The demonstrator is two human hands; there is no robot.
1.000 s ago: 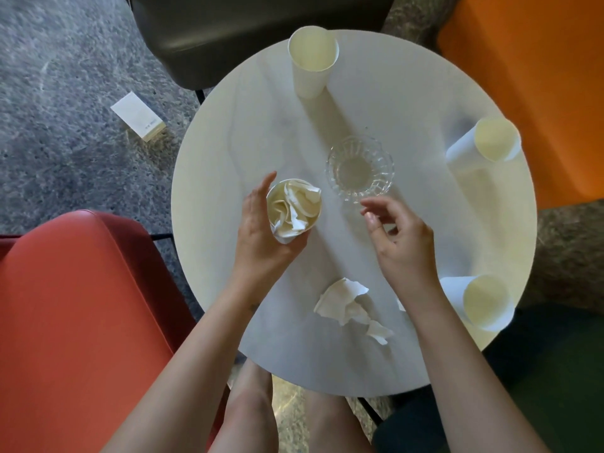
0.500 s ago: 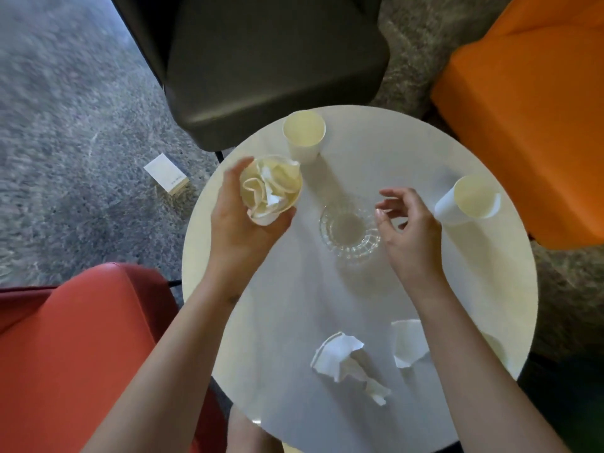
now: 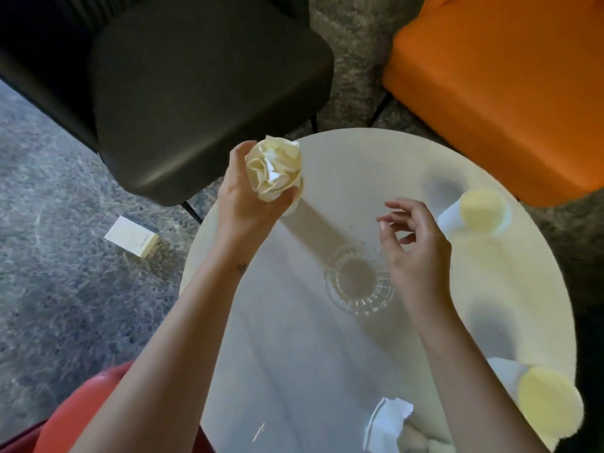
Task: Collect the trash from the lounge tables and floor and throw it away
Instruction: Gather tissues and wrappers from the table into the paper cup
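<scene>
My left hand [image 3: 243,199] grips a paper cup [image 3: 274,170] stuffed with crumpled napkins, held at the far edge of the round white table [image 3: 294,354]. A bit of white cup wall shows just below it. My right hand [image 3: 415,246] hovers over the glass dish [image 3: 356,284] with loosely curled fingers and holds nothing. Two more paper cups stand on the table, one at the right [image 3: 480,210] and one at the near right [image 3: 549,400]. A crumpled napkin [image 3: 387,423] lies at the near edge. A small white box [image 3: 132,236] lies on the carpet to the left.
A black chair [image 3: 202,93] stands beyond the table, an orange chair [image 3: 506,86] at the far right and a red chair [image 3: 75,416] at the near left. Grey carpet [image 3: 49,289] surrounds them.
My left hand has carried the stuffed cup away from me to the table's far edge, where another cup stood. My right hand has stayed near the glass dish.
</scene>
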